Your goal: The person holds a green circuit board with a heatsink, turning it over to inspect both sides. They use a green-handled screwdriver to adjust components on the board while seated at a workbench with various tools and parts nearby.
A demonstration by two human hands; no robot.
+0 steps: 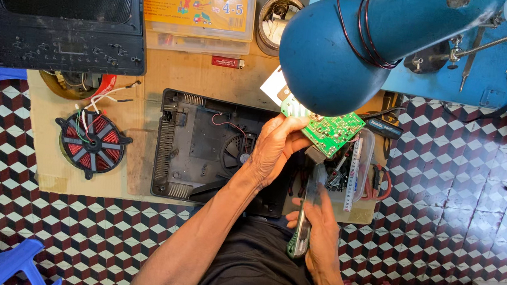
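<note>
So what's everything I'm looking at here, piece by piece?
circuit board: one, green, held up under the lamp
tool: one, green-handled, tip toward the board
lamp shade: one, blue, top centre, wire looped around it
open casing: one, black, with a fan, on the cardboard
coil disc: one, red and black, left of the casing
top panel: one, black, top left
parts box: one, clear with an orange label, top centre
round tin: one, grey, beside the box
bench: one, blue, top right
stool: one, blue, bottom left
left hand: grips the board
right hand: grips the tool
</note>
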